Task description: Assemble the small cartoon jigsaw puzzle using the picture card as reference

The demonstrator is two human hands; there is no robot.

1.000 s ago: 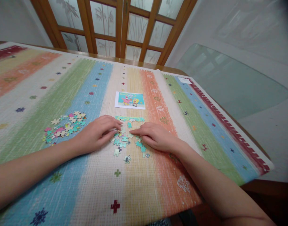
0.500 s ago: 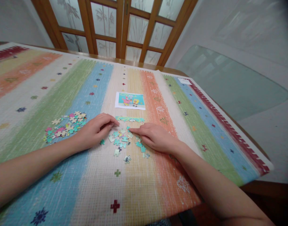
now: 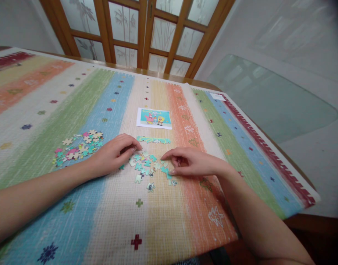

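Observation:
My left hand (image 3: 116,154) rests on the cloth at the left side of a small spread of loose jigsaw pieces (image 3: 142,167). Its fingers are curved, with a gap between thumb and index finger, and nothing shows in them. Across the spread, my right hand (image 3: 192,162) hovers over the right-hand pieces, thumb and index finger apart. The thumb is close to a teal puzzle piece (image 3: 169,176). Just beyond both hands lies a joined strip of puzzle pieces (image 3: 153,140), teal with yellow-green swirls.
A printed cartoon picture (image 3: 154,118) lies flat behind the strip. Left of my left forearm is a larger heap of mixed puzzle pieces (image 3: 77,149). A striped tablecloth (image 3: 108,221) covers the table, and a small white label (image 3: 217,96) lies near the far right edge.
My right hand has drawn back to the right from the middle pieces, and its pointing index finger has bent, with the thumb now apart below it. My left hand has hardly moved.

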